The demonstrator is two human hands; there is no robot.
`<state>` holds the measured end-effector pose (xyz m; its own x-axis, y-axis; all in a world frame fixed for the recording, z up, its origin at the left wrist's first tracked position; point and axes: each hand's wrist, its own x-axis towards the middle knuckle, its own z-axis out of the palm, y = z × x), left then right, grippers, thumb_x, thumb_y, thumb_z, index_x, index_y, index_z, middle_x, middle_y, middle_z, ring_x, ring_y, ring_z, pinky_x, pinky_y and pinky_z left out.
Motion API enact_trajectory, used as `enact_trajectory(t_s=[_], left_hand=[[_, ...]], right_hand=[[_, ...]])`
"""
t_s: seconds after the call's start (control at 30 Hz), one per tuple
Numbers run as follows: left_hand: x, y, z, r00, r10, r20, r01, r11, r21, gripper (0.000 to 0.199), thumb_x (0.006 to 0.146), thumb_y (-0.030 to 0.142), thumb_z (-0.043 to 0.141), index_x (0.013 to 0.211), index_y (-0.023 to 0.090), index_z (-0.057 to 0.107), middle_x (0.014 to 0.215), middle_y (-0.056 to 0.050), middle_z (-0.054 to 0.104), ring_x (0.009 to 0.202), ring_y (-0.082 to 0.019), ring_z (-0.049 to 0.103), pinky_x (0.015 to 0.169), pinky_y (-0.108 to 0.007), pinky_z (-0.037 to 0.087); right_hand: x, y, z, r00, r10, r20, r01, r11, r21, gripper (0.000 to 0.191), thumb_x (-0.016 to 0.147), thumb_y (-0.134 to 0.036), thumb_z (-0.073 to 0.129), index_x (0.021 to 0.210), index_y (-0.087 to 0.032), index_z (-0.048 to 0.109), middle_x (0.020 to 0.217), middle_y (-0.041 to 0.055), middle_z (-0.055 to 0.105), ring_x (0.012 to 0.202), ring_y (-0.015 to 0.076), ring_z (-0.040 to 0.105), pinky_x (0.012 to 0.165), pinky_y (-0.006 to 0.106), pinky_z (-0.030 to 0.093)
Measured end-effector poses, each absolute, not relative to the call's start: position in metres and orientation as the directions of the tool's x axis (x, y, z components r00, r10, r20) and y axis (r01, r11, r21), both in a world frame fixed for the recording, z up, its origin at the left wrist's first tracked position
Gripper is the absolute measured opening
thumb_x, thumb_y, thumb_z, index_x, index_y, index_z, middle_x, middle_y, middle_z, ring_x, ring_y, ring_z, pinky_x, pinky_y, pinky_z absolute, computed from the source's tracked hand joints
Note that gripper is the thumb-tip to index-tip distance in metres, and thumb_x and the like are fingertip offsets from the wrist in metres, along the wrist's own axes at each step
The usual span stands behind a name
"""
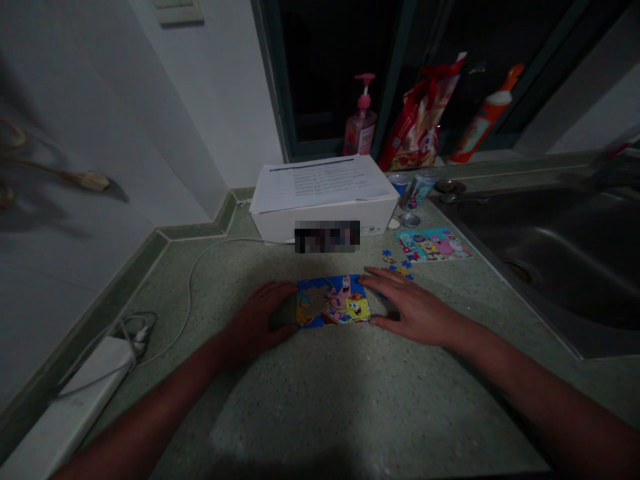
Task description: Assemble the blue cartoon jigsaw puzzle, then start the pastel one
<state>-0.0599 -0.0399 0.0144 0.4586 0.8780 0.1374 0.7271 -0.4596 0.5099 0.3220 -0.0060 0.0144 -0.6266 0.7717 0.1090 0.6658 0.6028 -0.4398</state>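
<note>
A small SpongeBob jigsaw puzzle [334, 301] lies flat on the speckled green countertop [320, 400] between my hands. A dull brownish patch without picture shows in its upper left part. My left hand [257, 320] rests on the counter, its fingertips at the puzzle's left edge. My right hand [410, 303] lies spread with its fingertips on the puzzle's upper right corner. Loose blue puzzle pieces [399, 265] are scattered just beyond my right hand, next to a printed reference picture [433, 245].
A white box [325, 223] topped with printed papers stands behind the puzzle. A steel sink [545, 260] fills the right side. A white power strip [70, 407] and cable [190, 293] lie at the left. A pink soap pump bottle [361, 123], red bag [420, 120] and can [417, 190] stand at the back.
</note>
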Motion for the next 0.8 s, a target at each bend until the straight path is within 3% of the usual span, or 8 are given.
enact_trajectory(t_s=[0.57, 0.8], left_hand=[[-0.0596, -0.0395, 0.0150, 0.487, 0.867, 0.104, 0.759, -0.479, 0.441, 0.070, 0.091, 0.038, 0.074, 0.158, 0.034, 0.051, 0.160, -0.008, 0.061, 0.148, -0.037, 0.057, 0.125, -0.061, 0.048], [-0.0627, -0.0389, 0.0082, 0.517, 0.842, 0.156, 0.735, -0.530, 0.424, 0.072, 0.092, 0.032, 0.076, 0.158, 0.029, 0.047, 0.159, -0.011, 0.061, 0.148, -0.037, 0.057, 0.124, -0.066, 0.048]], right_hand=[[0.3250, -0.0042, 0.0116, -0.641, 0.755, 0.137, 0.647, 0.627, -0.434, 0.073, 0.093, -0.035, 0.080, 0.159, -0.026, 0.051, 0.167, 0.0179, 0.052, 0.156, 0.0392, 0.047, 0.125, 0.062, 0.045], [0.3246, -0.0048, 0.0153, -0.636, 0.764, 0.104, 0.662, 0.610, -0.436, 0.072, 0.094, -0.036, 0.081, 0.159, -0.025, 0.052, 0.169, 0.0188, 0.050, 0.157, 0.0388, 0.046, 0.126, 0.059, 0.045]])
